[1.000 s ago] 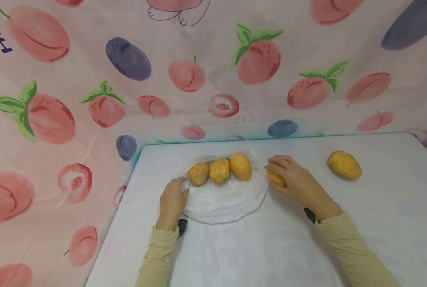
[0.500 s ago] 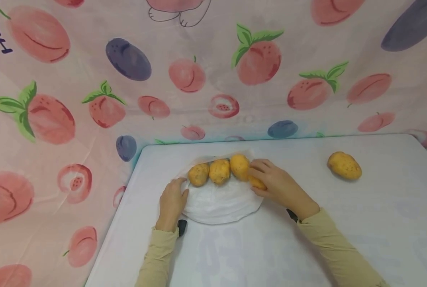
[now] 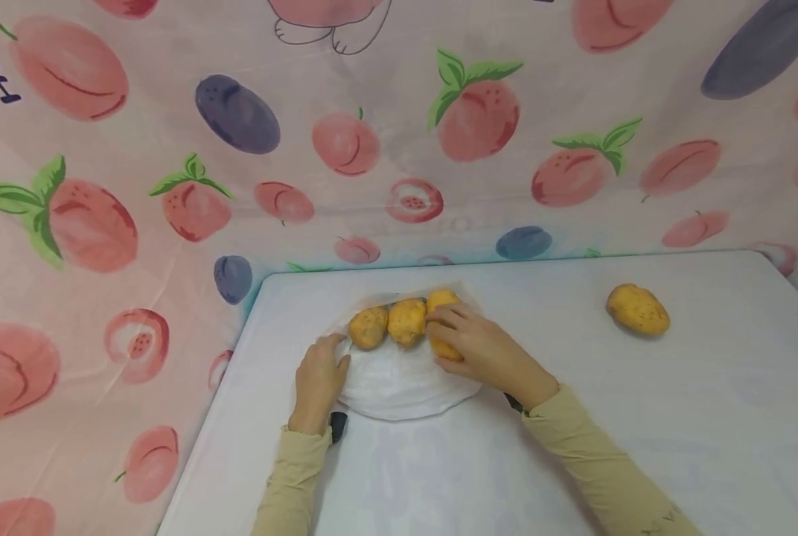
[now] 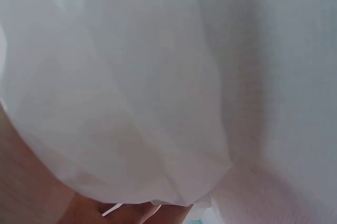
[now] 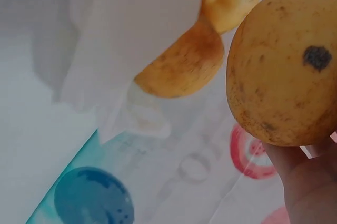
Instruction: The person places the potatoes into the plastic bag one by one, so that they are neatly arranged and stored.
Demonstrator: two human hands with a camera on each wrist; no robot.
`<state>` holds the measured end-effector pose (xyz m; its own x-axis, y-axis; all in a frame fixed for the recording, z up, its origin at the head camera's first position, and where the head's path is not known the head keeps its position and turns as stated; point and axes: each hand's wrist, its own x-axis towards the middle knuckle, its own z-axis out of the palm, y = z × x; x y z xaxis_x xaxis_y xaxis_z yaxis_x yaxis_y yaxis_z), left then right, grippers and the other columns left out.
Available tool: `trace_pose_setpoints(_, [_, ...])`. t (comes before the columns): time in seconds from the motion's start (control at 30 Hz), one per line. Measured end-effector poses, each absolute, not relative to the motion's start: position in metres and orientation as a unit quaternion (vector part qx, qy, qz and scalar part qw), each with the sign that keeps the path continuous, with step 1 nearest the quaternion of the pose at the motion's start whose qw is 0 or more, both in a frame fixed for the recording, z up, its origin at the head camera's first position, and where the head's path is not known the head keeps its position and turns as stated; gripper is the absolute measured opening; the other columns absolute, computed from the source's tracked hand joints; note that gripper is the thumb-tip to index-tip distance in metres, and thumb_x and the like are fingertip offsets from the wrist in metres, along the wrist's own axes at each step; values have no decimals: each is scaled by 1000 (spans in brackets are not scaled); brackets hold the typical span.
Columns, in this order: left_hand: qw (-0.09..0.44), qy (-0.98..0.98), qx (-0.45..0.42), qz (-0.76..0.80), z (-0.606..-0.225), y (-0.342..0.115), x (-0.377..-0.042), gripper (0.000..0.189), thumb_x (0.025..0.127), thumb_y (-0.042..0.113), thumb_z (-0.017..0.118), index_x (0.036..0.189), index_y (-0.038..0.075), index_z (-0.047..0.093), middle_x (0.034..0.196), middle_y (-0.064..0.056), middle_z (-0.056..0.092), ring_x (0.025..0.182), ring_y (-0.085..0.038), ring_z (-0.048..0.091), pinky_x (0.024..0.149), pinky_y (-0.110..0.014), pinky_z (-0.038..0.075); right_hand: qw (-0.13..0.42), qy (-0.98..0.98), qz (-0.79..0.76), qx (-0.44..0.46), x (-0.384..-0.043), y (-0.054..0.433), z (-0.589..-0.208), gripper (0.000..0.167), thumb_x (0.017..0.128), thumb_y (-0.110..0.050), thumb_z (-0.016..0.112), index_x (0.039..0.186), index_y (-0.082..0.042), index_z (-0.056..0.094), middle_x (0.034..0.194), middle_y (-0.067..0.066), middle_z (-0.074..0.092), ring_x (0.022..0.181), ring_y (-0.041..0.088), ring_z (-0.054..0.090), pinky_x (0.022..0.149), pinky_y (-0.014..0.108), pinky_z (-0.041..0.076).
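A thin white plastic bag (image 3: 399, 391) lies spread on the table, with a row of potatoes (image 3: 407, 323) along its far side. My left hand (image 3: 317, 380) holds the bag by its left edge; in the left wrist view the bag's film (image 4: 131, 76) covers most of the fingers. Over the bag's right side, my right hand (image 3: 486, 353) grips another potato (image 3: 444, 350), close against the rightmost one in the row. That held potato (image 5: 279, 71) shows a dark spot in the right wrist view, fingers curled round it.
One more potato (image 3: 638, 310) lies alone on the white table (image 3: 694, 402), to the right. A pink fruit-printed cloth (image 3: 385, 97) hangs behind the table and along its left side.
My right hand has carried its potato leftward, from beside the bag to over its right part. The left hand stays at the bag's left edge.
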<state>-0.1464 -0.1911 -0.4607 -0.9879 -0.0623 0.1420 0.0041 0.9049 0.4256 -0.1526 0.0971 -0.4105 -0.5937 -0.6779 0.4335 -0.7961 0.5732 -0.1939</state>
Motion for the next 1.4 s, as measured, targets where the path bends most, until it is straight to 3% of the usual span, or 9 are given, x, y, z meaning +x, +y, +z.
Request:
trace_pose_setpoints(0.57, [81, -972, 9, -221, -462, -189, -147, 38, 88, 12, 73, 124, 7, 66, 123, -16, 67, 110, -38, 63, 81, -56, 54, 170, -845, 170, 478, -155, 59, -421, 36, 83, -20, 79, 116, -9, 70, 121, 6, 65, 116, 21, 59, 99, 32, 51])
trace_pose_setpoints(1.1, [65, -974, 7, -215, -461, -190, -145, 40, 89, 14, 72, 127, 5, 64, 125, -17, 65, 111, -40, 62, 80, -57, 54, 156, -830, 141, 517, -155, 34, -423, 36, 85, -26, 78, 118, -14, 68, 127, 5, 64, 124, 20, 55, 101, 30, 50])
trace_pose_setpoints(1.4, [66, -976, -2, -207, -461, -191, -146, 39, 89, 13, 73, 126, 4, 64, 123, -18, 66, 108, -40, 63, 78, -56, 54, 138, -833, 125, 521, -155, 19, -433, 32, 88, -27, 75, 118, -17, 69, 130, 3, 64, 128, 19, 54, 109, 28, 42])
